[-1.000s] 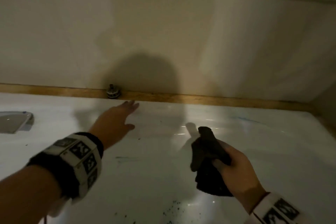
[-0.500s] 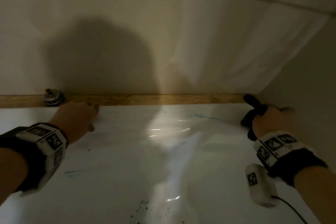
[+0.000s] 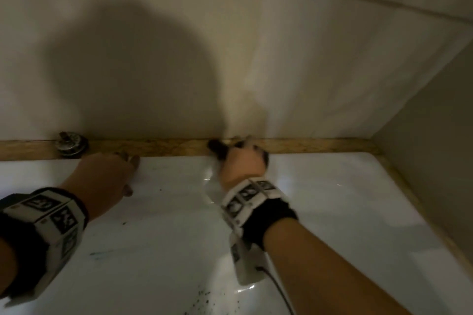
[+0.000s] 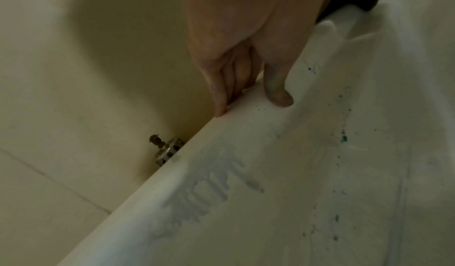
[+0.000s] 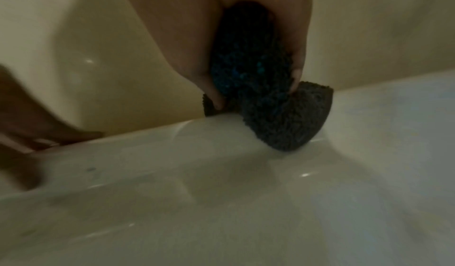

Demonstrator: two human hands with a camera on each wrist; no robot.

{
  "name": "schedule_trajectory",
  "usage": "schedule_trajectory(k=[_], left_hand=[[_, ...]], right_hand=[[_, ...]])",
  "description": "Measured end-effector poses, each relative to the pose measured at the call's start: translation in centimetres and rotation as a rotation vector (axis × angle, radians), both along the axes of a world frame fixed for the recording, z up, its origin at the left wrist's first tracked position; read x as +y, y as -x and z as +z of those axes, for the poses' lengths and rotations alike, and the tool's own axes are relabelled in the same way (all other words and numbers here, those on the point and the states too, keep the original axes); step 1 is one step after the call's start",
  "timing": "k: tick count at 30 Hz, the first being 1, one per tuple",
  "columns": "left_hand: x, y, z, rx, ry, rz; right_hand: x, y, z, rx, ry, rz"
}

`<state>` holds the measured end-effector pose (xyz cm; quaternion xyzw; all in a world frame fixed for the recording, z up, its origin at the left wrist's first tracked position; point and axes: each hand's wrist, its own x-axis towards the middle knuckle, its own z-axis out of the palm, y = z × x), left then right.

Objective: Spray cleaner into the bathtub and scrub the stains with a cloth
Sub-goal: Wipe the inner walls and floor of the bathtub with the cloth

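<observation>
My right hand (image 3: 242, 161) grips a dark nubby cloth (image 5: 275, 102) and presses it against the far rim of the white bathtub (image 3: 332, 199), where tub meets wall; the cloth (image 3: 217, 147) pokes out past my knuckles. My left hand (image 3: 107, 174) rests on the same rim further left, fingers over the edge and thumb (image 4: 278, 91) on the inner slope. Teal specks and smears (image 4: 343, 138) and a greyish run mark (image 4: 214, 174) stain the tub's inner wall. Dark specks (image 3: 202, 299) lie near the bottom. No spray bottle is in view.
A wooden strip (image 3: 307, 144) runs between tub and tiled wall (image 3: 256, 46). A metal fitting (image 3: 70, 144) sits on the strip just left of my left hand. A side wall (image 3: 435, 161) closes the tub's right end.
My right hand has swept the cloth left along the far rim, from the right corner toward the middle. My left hand has stayed on the rim near the metal fitting.
</observation>
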<state>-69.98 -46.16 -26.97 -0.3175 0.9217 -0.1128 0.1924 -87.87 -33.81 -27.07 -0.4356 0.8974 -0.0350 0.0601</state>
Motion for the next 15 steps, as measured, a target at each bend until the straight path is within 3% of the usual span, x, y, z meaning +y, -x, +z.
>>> schedule_trajectory(k=[5,10,13,15], left_hand=[[0.5,0.1,0.7,-0.030,0.030,-0.024],[0.8,0.2,1.2,-0.094,0.057,-0.066],[0.6,0.4,1.6,-0.102,0.016,-0.032],[0.5,0.6,1.5,-0.095,0.004,-0.019]], right_hand=[[-1.7,-6.0,1.1,-0.015,-0.088,0.294],[1.0,-9.7,-0.3,-0.283,0.239,0.492],[5.9,-7.3,1.2,-0.454,0.674,0.359],[9.0,-3.5,3.0,-0.509,0.759,0.178]])
